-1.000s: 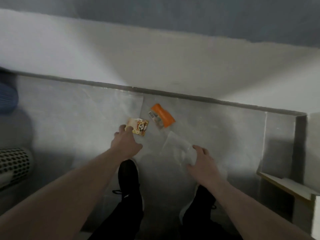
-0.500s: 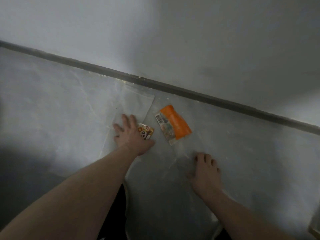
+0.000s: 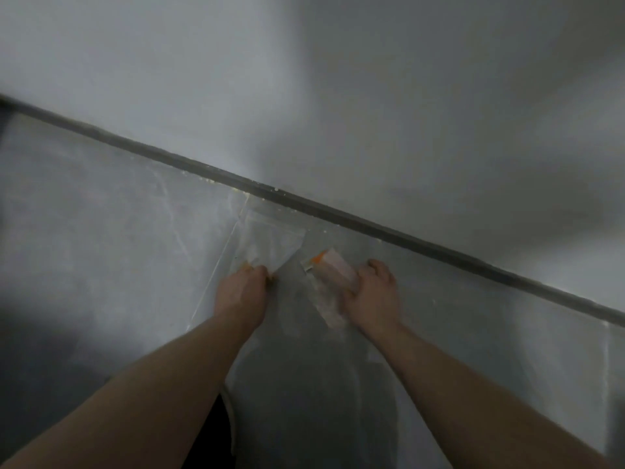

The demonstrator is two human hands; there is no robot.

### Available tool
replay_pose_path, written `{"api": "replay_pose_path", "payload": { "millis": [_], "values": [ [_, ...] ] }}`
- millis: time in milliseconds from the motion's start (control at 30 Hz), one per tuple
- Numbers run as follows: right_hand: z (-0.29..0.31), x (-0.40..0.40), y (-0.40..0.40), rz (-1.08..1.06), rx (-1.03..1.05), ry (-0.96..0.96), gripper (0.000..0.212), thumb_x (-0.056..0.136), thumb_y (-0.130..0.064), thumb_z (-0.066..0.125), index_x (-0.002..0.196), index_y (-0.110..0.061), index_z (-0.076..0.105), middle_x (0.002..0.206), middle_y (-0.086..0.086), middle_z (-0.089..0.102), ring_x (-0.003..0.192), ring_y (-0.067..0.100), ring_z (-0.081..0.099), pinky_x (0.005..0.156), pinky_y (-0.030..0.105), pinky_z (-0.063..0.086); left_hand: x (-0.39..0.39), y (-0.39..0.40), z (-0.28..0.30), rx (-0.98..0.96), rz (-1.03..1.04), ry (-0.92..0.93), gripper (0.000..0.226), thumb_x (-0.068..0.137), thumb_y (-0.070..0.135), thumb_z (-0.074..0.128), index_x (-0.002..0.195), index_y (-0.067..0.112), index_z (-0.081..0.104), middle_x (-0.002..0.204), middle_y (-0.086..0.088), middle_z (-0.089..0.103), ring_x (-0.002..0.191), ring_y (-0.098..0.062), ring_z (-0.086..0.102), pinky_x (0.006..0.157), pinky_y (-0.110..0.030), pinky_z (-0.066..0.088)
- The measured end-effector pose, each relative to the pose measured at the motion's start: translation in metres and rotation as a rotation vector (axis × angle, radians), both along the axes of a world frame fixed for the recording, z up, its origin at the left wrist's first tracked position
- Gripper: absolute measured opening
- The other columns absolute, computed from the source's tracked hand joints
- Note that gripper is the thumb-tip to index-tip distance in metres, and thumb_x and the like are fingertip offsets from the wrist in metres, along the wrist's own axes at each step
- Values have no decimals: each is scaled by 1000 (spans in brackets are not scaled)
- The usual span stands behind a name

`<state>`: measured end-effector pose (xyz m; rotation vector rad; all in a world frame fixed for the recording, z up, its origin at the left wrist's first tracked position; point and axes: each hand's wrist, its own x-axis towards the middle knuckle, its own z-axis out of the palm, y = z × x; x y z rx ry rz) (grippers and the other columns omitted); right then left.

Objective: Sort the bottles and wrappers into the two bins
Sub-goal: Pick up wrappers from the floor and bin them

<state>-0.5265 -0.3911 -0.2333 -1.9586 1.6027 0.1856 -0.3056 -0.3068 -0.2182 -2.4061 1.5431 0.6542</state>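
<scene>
The sorting seemed to be at an early stage. No bin was in view, and the wrappers were not yet lifted from the floor point(image 3: 101, 265).

The left hand point(image 3: 241, 292) was curled on a small wrapper point(image 3: 246, 265), of which only a yellow edge showed, so its direction could not be told. A clear plastic bag point(image 3: 270, 242) lay flat just beyond this hand, near the dark baseboard point(image 3: 372, 225).

The right hand point(image 3: 372, 292) gripped the orange wrapper point(image 3: 333, 270), with another clear wrapper point(image 3: 326, 302) over it. The long axis of the orange wrapper ran diagonally, its far end pointing up-left toward the wall point(image 3: 338, 96). I judged that both pieces had yet to be picked up and carried to a bin.
</scene>
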Motion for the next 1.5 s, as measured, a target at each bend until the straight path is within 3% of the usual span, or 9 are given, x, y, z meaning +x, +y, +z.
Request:
{"api": "replay_pose_path", "payload": {
  "millis": [100,333,500,700,833,1000,1200,1367,1500],
  "values": [
    [-14,13,-4,9,81,113,51,83,-40,70,127,-19,54,134,10,48,120,34,51,100,41,45,2,-1,-6,12,2,-12,22,98,16,43,110,20,61,115,-10,64,107,-33,64,83,-36,48],
    [63,-15,39,-331,382,-103,61,73,-38,84,115,-19,44,97,0,59,95,32,65,70,32,46,9,18,59,143,119,100,16,92,19,52,99,26,65,102,-5,68,91,-29,65,73,-32,49],
    [215,-60,64,-328,342,-130,25,74,-37,72,88,-19,63,84,-2,68,81,24,68,68,38,54,-14,52,222,48,290,226,20,85,14,54,97,29,61,90,-2,69,81,-28,64,66,-34,50],
    [481,-69,51,-379,261,-193,13,87,-32,69,95,-22,68,88,-5,70,81,17,67,70,33,53,-19,54,478,-130,429,352,14,90,16,54,80,26,51,77,-6,68,78,-37,66,57,-37,47],
    [635,-61,20,-399,217,-176,12,89,-37,65,88,-25,68,83,-7,69,79,13,66,61,25,43,-13,40,630,-183,458,409,28,89,13,55,69,27,42,69,-6,63,74,-39,63,55,-38,44],
    [738,-37,-29,-411,92,-174,31,88,-45,58,71,-20,60,69,-3,58,66,21,62,55,30,32,12,17,741,-260,488,452,23,90,15,55,71,26,48,64,6,57,63,-25,58,56,-35,43],
    [742,-11,-108,-432,151,-195,27,90,-22,68,71,-3,67,61,4,61,50,9,53,45,26,37,49,-24,776,-243,513,419,21,96,19,54,76,24,57,66,6,63,63,-17,63,60,-38,54],
    [670,14,-197,-391,253,-150,23,86,-23,70,79,-1,72,74,13,70,57,21,60,49,29,43,58,-80,770,-243,607,376,24,100,18,52,78,24,61,65,5,64,57,-13,63,52,-31,48],
    [612,39,-247,-324,298,-91,17,80,-11,72,91,2,75,74,10,67,60,21,61,36,15,38,61,-117,753,-236,744,316,28,95,12,56,69,21,52,55,2,56,50,-16,57,48,-31,40]
  ]
}}
